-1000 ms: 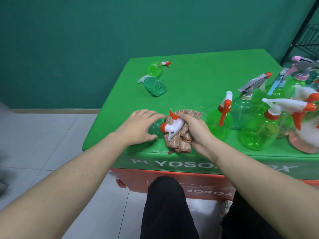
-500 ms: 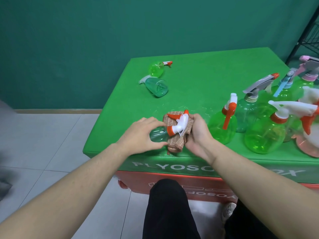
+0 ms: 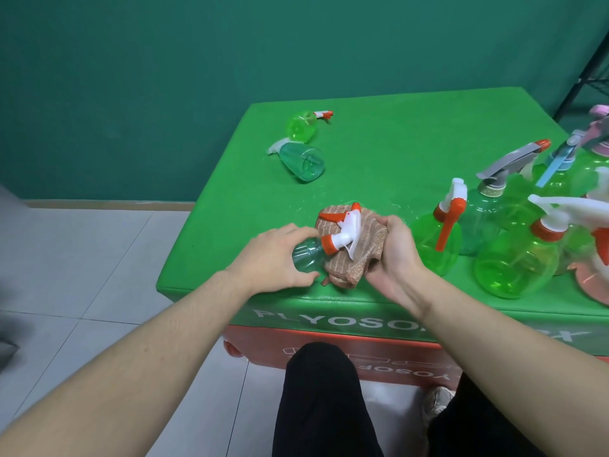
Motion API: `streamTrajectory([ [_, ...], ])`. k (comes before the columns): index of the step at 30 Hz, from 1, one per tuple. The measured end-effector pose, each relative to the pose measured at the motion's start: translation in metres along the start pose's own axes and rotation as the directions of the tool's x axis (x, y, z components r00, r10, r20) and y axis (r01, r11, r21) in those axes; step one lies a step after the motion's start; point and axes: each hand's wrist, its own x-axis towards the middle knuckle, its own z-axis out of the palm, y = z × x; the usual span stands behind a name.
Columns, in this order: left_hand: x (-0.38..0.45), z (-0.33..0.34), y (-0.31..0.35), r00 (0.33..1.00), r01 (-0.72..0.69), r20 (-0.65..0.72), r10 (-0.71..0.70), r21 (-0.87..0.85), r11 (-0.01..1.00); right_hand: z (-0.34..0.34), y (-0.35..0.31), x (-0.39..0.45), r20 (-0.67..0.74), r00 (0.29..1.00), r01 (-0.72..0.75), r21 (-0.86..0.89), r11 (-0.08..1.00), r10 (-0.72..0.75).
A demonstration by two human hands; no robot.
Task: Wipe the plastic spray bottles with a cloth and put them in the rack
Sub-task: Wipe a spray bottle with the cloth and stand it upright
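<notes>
White capitals reading "PLYOSO", with further letters hidden behind the right forearm, run along the front edge of the bright green padded table cover [image 3: 412,133]; on the orange panel below it, the same kind of lettering appears upside down, "YOSOF" legible.

The clear teal plastic spray bottle with a white trigger head and orange collar [image 3: 329,244] lies on its side at the near edge of the green cover, nozzle pointing away from the person. The left hand [image 3: 273,258] curls over its transparent body and grips it. Its white head and orange nozzle tip rest against the tan-and-brown striped cloth [image 3: 349,255], which the right hand [image 3: 395,255] holds bunched around the trigger end.

Just right of the cloth stands a round lime-green bottle with a white and orange trigger [image 3: 438,239], first of a crowded group of upright bottles along the cover's right side. Toward the cover's far left corner lie 2 bottles on their sides, touching or nearly so: a lime-green one [image 3: 301,127] and a teal one [image 3: 301,159]. A black metal rack [image 3: 586,67] shows beyond the cover's far right corner.
</notes>
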Motion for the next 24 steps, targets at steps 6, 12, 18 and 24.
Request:
streamTrajectory([
  [6, -0.003, 0.003, -0.003, 0.996, 0.047, -0.076, -0.054, -0.094, 0.994, -0.001, -0.001, 0.0, 0.021, 0.999, 0.052, -0.074, 0.996, -0.051],
  [12, -0.002, 0.003, -0.005, 0.998, 0.014, -0.053, -0.02, -0.114, 0.993, 0.028, -0.002, 0.012, -0.007, 0.998, -0.07, -0.063, 0.996, 0.07],
  [18, 0.003, 0.002, -0.003, 0.996, 0.065, -0.05, -0.072, -0.13, 0.989, 0.037, -0.008, 0.02, -0.038, 0.999, -0.008, -0.031, 0.999, 0.006],
  [24, 0.009, 0.004, -0.002, 0.987, 0.139, -0.061, -0.146, -0.118, 0.983, 0.036, -0.001, 0.015, -0.045, 0.982, 0.178, -0.088, 0.98, -0.182],
])
